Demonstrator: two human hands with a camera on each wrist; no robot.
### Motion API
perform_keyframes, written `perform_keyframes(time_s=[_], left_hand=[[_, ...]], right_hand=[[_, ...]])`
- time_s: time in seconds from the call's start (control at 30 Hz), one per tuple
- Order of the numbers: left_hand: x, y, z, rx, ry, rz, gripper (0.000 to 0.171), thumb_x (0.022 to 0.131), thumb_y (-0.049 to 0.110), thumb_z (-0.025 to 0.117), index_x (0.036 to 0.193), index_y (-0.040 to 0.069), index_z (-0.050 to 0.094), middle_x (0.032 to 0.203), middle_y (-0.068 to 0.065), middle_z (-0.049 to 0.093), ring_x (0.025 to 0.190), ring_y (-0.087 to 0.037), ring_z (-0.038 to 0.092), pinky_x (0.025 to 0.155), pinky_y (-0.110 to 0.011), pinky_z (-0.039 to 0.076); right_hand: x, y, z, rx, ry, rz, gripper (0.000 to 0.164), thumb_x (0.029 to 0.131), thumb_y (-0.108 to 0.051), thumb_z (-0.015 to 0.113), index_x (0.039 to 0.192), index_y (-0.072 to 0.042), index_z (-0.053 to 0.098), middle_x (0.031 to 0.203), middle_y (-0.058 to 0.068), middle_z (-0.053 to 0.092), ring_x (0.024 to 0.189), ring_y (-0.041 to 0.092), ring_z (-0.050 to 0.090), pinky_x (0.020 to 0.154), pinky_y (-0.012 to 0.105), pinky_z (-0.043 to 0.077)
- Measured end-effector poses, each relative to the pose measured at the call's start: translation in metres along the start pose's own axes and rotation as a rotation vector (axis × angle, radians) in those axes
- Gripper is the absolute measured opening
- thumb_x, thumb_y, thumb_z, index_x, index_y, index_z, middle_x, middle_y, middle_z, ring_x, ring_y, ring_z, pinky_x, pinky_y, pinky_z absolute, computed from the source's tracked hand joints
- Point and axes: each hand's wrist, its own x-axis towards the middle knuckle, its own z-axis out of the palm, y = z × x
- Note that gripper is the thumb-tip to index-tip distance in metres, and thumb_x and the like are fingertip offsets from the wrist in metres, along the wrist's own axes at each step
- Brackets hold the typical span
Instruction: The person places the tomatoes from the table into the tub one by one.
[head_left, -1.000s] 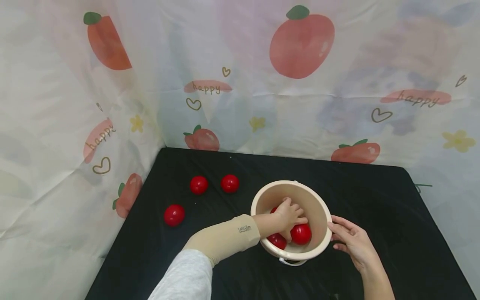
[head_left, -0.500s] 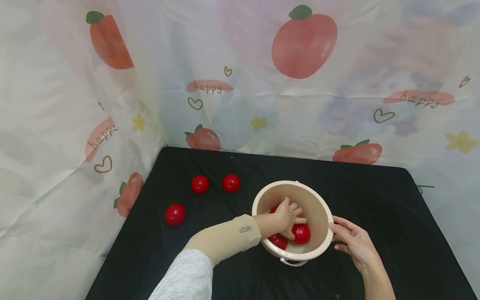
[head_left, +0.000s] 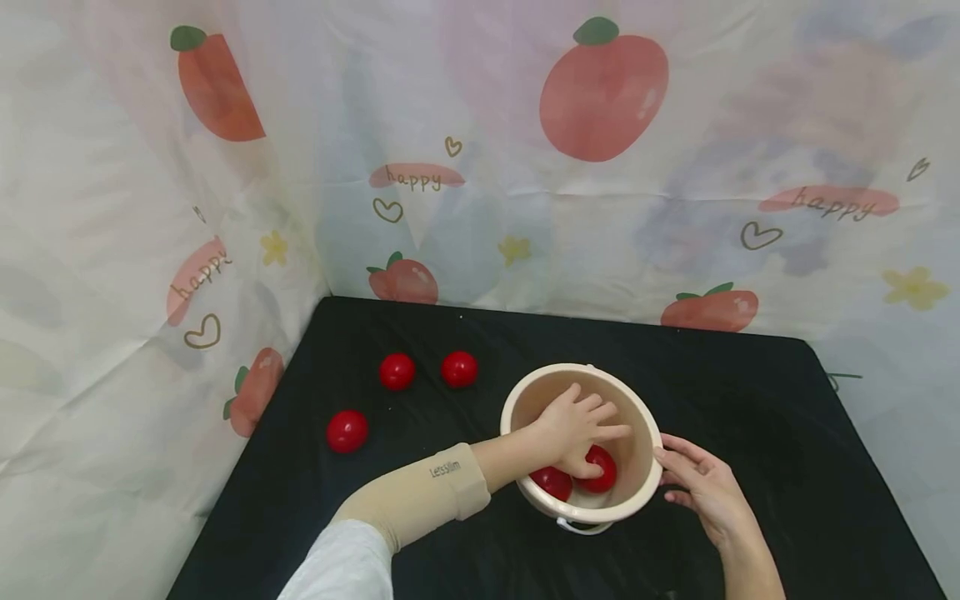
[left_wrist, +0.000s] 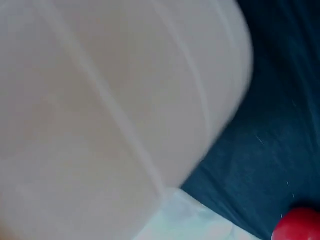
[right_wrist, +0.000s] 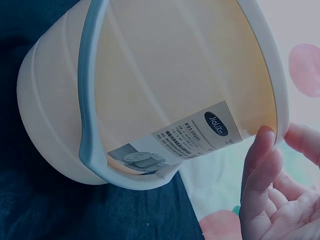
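A cream plastic bucket [head_left: 637, 408] stands on the black-covered table, its mouth tipped toward the head camera. My left hand [head_left: 581, 429] is over the mouth, fingers spread and straight, palm down, with the thumb overlapping a red ball [head_left: 608, 474] inside. Another red ball [head_left: 553, 483] lies beside it in the bucket, partly hidden by my wrist. With thumb and fingers my right hand [head_left: 701, 479] pinches the bucket's right rim; the right wrist view shows this hand [right_wrist: 280, 200] at the rim, near a paper label [right_wrist: 190, 140]. Mostly the bucket's outer wall [left_wrist: 150, 100] fills the left wrist view.
Left of the bucket, three more red balls [head_left: 347, 431] [head_left: 397, 372] [head_left: 459, 369] rest on the black cloth [head_left: 720, 383]. A pale handle [head_left: 583, 528] hangs at the bucket's near side. A printed fabric backdrop [head_left: 480, 217] encloses the table's back and left side.
My left hand has risen from deeper in the bucket, its forearm drawing back to the left and its fingers spreading. The right hand and the bucket have stayed in place.
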Motion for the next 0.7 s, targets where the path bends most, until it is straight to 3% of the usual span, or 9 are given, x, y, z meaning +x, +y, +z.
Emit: perform_keyframes(time_s=[0.23, 0.33, 0.47, 0.57, 0.7], left_hand=[[-0.045, -0.012, -0.011, -0.174, 0.222, -0.118, 0.064, 0.079, 0.063, 0.044, 0.137, 0.036, 0.033, 0.13, 0.006, 0.04, 0.114, -0.012, 0.037, 0.098, -0.038, 0.032], [-0.069, -0.017, -0.008, -0.206, 0.284, -0.187, 0.063, 0.079, 0.062, 0.045, 0.135, 0.034, 0.037, 0.129, 0.004, 0.04, 0.116, -0.015, 0.037, 0.098, -0.04, 0.032], [-0.101, -0.028, 0.001, -0.254, 0.295, -0.307, 0.062, 0.078, 0.06, 0.047, 0.133, 0.032, 0.039, 0.132, 0.001, 0.04, 0.118, -0.017, 0.036, 0.099, -0.042, 0.031], [-0.124, -0.038, 0.011, -0.302, 0.287, -0.426, 0.062, 0.078, 0.058, 0.049, 0.134, 0.03, 0.041, 0.134, -0.001, 0.04, 0.118, -0.02, 0.037, 0.101, -0.045, 0.029], [-0.153, -0.052, 0.033, -0.367, 0.3, -0.6, 0.061, 0.079, 0.055, 0.051, 0.132, 0.026, 0.044, 0.134, -0.005, 0.041, 0.117, -0.025, 0.038, 0.101, -0.048, 0.029]], right_hand=[[0.0, -0.001, 0.0, -0.011, 0.006, 0.018, 0.012, 0.087, -0.025, 0.063, 0.096, -0.031, 0.058, 0.078, -0.015, 0.066, 0.066, 0.006, 0.059, 0.055, 0.024, 0.051], [0.038, 0.048, -0.02, 0.008, 0.014, -0.004, 0.027, 0.083, -0.031, 0.067, 0.108, -0.025, 0.06, 0.084, -0.008, 0.068, 0.068, 0.009, 0.062, 0.054, 0.028, 0.052], [0.07, 0.09, -0.04, 0.029, -0.017, -0.049, 0.046, 0.082, -0.032, 0.067, 0.123, -0.016, 0.055, 0.093, -0.001, 0.069, 0.071, 0.015, 0.064, 0.053, 0.035, 0.053], [0.041, 0.053, -0.025, 0.012, -0.043, -0.045, 0.031, 0.085, -0.027, 0.064, 0.115, -0.021, 0.06, 0.088, -0.005, 0.069, 0.07, 0.013, 0.064, 0.054, 0.032, 0.053], [0.01, 0.014, -0.007, 0.009, -0.017, -0.004, 0.016, 0.086, -0.025, 0.064, 0.101, -0.029, 0.061, 0.081, -0.012, 0.067, 0.067, 0.007, 0.061, 0.055, 0.026, 0.051]])
